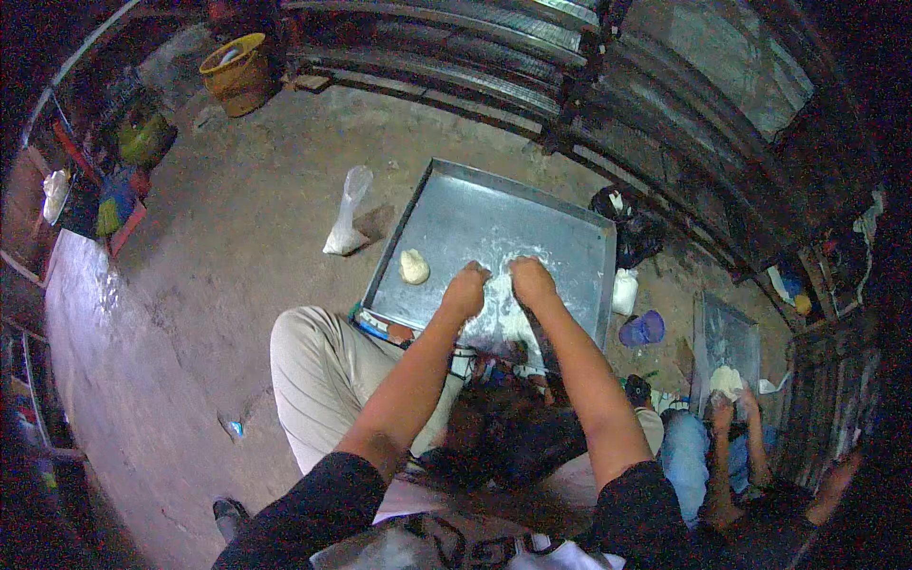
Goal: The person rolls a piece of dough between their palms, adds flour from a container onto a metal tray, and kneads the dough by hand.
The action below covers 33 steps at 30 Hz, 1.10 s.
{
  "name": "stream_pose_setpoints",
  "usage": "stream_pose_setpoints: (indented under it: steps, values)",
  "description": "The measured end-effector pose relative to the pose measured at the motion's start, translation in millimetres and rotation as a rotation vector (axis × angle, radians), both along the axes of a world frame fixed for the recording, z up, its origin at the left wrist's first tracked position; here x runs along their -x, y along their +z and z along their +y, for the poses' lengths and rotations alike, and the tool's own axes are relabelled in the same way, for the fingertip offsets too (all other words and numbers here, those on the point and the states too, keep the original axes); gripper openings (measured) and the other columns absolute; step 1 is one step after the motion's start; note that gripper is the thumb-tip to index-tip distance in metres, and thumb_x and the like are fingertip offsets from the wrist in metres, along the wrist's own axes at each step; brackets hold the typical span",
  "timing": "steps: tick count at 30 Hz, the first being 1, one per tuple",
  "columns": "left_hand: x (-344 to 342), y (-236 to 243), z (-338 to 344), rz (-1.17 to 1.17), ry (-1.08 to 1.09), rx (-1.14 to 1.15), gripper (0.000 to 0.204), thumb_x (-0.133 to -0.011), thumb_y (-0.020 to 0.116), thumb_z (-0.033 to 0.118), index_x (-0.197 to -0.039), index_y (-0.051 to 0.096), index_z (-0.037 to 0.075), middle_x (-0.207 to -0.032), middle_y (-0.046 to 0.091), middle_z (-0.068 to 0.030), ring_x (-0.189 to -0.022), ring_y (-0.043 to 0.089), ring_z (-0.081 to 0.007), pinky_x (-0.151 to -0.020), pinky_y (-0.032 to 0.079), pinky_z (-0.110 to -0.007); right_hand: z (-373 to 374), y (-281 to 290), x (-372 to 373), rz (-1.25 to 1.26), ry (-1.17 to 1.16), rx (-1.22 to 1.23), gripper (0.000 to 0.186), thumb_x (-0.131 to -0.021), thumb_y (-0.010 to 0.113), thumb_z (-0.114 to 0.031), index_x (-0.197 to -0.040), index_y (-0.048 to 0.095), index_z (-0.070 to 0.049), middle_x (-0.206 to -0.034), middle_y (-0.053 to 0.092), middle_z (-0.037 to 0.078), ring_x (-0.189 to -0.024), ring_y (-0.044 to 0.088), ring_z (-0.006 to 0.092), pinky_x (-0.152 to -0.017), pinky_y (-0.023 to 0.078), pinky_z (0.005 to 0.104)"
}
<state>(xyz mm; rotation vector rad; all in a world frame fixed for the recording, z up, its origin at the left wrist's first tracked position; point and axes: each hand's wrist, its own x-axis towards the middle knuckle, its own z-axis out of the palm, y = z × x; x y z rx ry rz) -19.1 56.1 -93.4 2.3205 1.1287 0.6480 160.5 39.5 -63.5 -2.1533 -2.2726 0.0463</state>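
Both of my hands are over a large square metal tray (465, 201) in front of my knees. My left hand (465, 290) and my right hand (532, 282) are side by side near its middle, fingers curled in. Whether they pinch anything is hidden. White flour (499, 302) lies between and below them, with thin smears spread beyond my fingertips. A pale lump of dough (413, 267) rests on the tray to the left of my left hand, apart from it.
Left of the tray stands a clear plastic bag of white powder (344, 236). To the right are a white bag (624, 292), a black bag (636, 233) and a purple container (642, 329). Farther right, another person's hands hold dough (726, 382) over a second tray (730, 332). A yellow bucket (237, 84) stands far left.
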Motion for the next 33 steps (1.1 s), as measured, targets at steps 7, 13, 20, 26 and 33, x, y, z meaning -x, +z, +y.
stream_pose_setpoints:
  steps: [7, 13, 20, 26, 33]
  values:
    - [-6.3, 0.1, 4.6, 0.043, -0.103, 0.020, 0.034, -0.073, 0.054, -0.004, -0.104, 0.068, 0.004, -0.108, 0.060, -0.0210, -0.102, 0.060, -0.0382, -0.088, 0.050, -0.044, -74.7, 34.7, 35.0, 0.031, 0.115, 0.152, 0.025, -0.083, 0.052, -0.013, -0.098, 0.066, 0.000, -0.102, 0.065, 0.019, -0.096, 0.063, 0.0363, -0.082, 0.054, 0.0468]
    - [-12.7, 34.9, -12.7, 0.079, -0.030, 0.060, 0.027, -0.074, 0.057, 0.003, -0.097, 0.070, 0.006, -0.095, 0.066, -0.0211, -0.090, 0.065, -0.0398, -0.080, 0.053, -0.045, -82.2, 21.4, -12.3, 0.356, -0.122, -0.037, 0.025, -0.081, 0.056, -0.016, -0.098, 0.070, -0.003, -0.101, 0.066, 0.023, -0.091, 0.066, 0.0381, -0.086, 0.052, 0.0459]
    - [16.6, 50.4, -19.1, 0.542, 0.013, 0.254, 0.018, -0.079, 0.062, 0.013, -0.088, 0.071, 0.001, -0.095, 0.070, -0.0190, -0.089, 0.069, -0.0361, -0.076, 0.056, -0.046, -109.1, 3.1, 16.8, 0.330, -0.643, -0.035, 0.062, -0.056, 0.090, -0.027, -0.099, 0.062, 0.007, -0.100, 0.066, 0.026, -0.101, 0.063, 0.0387, -0.088, 0.051, 0.0405]
    - [10.4, 41.5, -16.7, 0.407, -0.184, 0.174, 0.018, -0.073, 0.071, 0.017, -0.086, 0.070, 0.006, -0.086, 0.069, -0.0175, -0.086, 0.068, -0.0354, -0.076, 0.055, -0.045, -93.4, -29.4, -7.4, 0.507, -0.441, -0.146, 0.040, -0.060, 0.085, -0.019, -0.088, 0.064, 0.000, -0.093, 0.068, 0.020, -0.092, 0.065, 0.0370, -0.082, 0.052, 0.0407]
    - [-16.3, 10.9, -19.6, 0.035, 0.027, 0.061, 0.022, -0.075, 0.057, 0.004, -0.094, 0.068, 0.002, -0.087, 0.066, -0.0240, -0.087, 0.066, -0.0396, -0.078, 0.053, -0.047, -85.6, -3.3, 2.4, 0.556, -0.386, -0.213, 0.040, -0.075, 0.056, -0.002, -0.114, 0.060, 0.007, -0.099, 0.064, 0.027, -0.096, 0.062, 0.0422, -0.092, 0.048, 0.0438]
